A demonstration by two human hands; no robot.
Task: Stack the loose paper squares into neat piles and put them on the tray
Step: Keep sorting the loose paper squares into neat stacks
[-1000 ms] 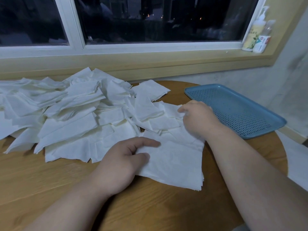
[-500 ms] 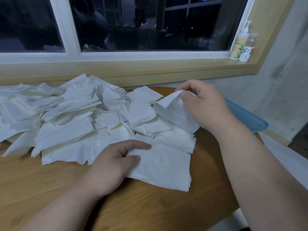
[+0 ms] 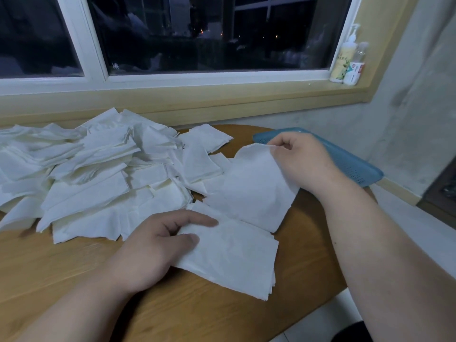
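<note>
The right hand (image 3: pixel 301 161) has lifted one paper square (image 3: pixel 251 188) off the loose heap (image 3: pixel 93 174) and pinches its top corner. The left hand (image 3: pixel 153 245), fingers straight, presses the neat pile (image 3: pixel 232 257) near the worktop's (image 3: pixel 74 280) front edge. This sheet likely joins that pile next. The tray (image 3: pixel 345 159) waits at the right edge.

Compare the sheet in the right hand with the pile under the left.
The sheet looks single; the pile has several layers. The sheet is lifted and curved, pinched by the right hand; the pile lies flat on the table under the left hand. Both are white paper.
</note>
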